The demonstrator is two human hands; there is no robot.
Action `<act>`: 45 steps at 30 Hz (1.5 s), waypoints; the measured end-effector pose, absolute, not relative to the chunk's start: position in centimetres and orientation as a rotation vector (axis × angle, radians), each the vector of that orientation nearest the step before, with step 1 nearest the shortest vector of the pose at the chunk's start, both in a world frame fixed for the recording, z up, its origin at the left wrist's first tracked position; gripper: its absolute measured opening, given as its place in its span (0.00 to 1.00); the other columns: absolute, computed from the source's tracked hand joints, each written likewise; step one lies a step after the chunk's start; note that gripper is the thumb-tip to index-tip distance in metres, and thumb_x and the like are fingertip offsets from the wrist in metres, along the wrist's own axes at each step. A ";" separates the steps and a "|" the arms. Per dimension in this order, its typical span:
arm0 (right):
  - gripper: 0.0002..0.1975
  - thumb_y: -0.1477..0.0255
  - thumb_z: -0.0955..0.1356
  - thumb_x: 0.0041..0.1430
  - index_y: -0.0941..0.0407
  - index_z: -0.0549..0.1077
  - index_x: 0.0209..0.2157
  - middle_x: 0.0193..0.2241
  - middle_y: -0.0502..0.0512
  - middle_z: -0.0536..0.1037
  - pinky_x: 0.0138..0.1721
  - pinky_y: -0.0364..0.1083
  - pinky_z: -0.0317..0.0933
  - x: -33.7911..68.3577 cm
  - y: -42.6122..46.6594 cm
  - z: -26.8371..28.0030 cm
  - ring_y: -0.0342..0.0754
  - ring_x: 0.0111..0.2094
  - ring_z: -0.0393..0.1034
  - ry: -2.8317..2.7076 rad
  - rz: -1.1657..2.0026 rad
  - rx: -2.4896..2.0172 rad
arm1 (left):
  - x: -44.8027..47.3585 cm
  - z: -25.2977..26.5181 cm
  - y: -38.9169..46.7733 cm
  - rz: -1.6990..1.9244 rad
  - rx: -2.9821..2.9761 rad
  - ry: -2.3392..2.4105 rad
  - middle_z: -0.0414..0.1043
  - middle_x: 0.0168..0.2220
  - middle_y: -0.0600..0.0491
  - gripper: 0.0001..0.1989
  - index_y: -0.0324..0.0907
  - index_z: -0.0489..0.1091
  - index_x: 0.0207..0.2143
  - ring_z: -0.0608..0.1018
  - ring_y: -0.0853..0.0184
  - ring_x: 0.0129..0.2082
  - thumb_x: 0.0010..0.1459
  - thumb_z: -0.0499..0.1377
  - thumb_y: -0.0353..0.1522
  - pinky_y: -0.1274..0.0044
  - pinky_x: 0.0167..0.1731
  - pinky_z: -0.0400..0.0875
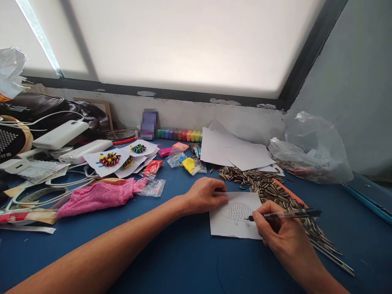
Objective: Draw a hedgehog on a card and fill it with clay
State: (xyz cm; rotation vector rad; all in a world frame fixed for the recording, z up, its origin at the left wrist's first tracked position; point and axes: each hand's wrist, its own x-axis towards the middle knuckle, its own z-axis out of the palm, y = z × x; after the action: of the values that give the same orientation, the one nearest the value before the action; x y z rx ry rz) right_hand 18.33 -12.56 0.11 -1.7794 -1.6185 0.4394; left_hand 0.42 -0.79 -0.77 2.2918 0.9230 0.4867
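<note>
A white sheet of paper (223, 227) lies on the blue table, bearing a line drawing of a round-bodied animal (240, 212) covered in small marks, with short legs. My left hand (203, 196) is at the sheet's upper left corner, its thumb on the paper and its fingers curled at the top edge. In my right hand (280, 234) is a black pen (288, 214), pinched between thumb and fingers. The pen's tip meets the drawing near the animal's lower right side. Striped sunflower seeds (269, 188) are heaped behind and to the right of the sheet.
Blank papers (232, 147) lie behind the seeds, near a clear plastic bag (312, 155). Decorated paper pieces (107, 163), a pink towel (98, 198), yellow clay (188, 165) and white power banks (61, 134) crowd the left. A row of coloured clay (180, 134) stands by the wall.
</note>
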 end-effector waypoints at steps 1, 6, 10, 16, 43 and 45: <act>0.14 0.59 0.62 0.56 0.52 0.64 0.22 0.13 0.44 0.61 0.16 0.42 0.53 18.4 -12.5 0.2 0.43 0.14 0.58 -1.611 0.436 -1.781 | 0.4 -0.8 -0.8 0.487 2.294 0.923 0.71 0.26 0.56 0.05 0.40 0.74 0.31 0.67 0.72 0.26 0.52 0.60 0.32 0.79 0.26 0.55; 0.14 0.59 0.62 0.54 0.52 0.63 0.20 0.12 0.44 0.61 0.15 0.42 0.53 18.9 -12.4 0.3 0.43 0.13 0.57 -1.588 0.403 -1.807 | 0.4 -1.0 -0.8 0.496 2.306 0.921 0.70 0.26 0.55 0.05 0.39 0.74 0.31 0.66 0.72 0.25 0.52 0.60 0.32 0.79 0.25 0.55; 0.14 0.59 0.62 0.54 0.52 0.64 0.21 0.12 0.45 0.63 0.16 0.42 0.55 19.0 -12.4 0.0 0.44 0.14 0.60 -1.588 0.406 -1.810 | 0.5 -1.2 -0.7 0.504 2.307 0.914 0.70 0.26 0.55 0.06 0.39 0.74 0.31 0.66 0.72 0.25 0.52 0.60 0.32 0.79 0.26 0.55; 0.14 0.60 0.62 0.55 0.52 0.65 0.21 0.13 0.45 0.63 0.16 0.42 0.55 18.9 -12.5 -0.2 0.43 0.14 0.59 -1.604 0.387 -1.818 | 0.5 -1.2 -0.6 0.514 2.309 0.915 0.70 0.26 0.56 0.06 0.39 0.74 0.31 0.67 0.72 0.25 0.52 0.60 0.32 0.79 0.26 0.56; 0.14 0.59 0.61 0.56 0.52 0.63 0.22 0.13 0.42 0.57 0.16 0.41 0.47 19.2 -12.4 -1.0 0.41 0.15 0.52 -1.578 0.447 -1.812 | 0.5 -1.2 -0.6 0.523 2.304 0.899 0.69 0.25 0.56 0.05 0.39 0.73 0.30 0.66 0.72 0.25 0.52 0.60 0.32 0.79 0.26 0.55; 0.14 0.58 0.61 0.55 0.52 0.63 0.21 0.13 0.43 0.59 0.16 0.41 0.50 19.1 -12.4 -0.4 0.42 0.15 0.55 -1.567 0.475 -1.826 | 0.5 -1.3 -0.6 0.526 2.301 0.895 0.69 0.25 0.56 0.05 0.40 0.73 0.30 0.66 0.72 0.25 0.52 0.60 0.32 0.79 0.26 0.55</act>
State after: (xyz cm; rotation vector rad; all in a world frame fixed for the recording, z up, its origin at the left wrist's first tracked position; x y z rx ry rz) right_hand 19.12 -12.40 -0.37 -1.8255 -1.5673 0.4754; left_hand 0.48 -0.57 -1.29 2.3006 0.8950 0.5258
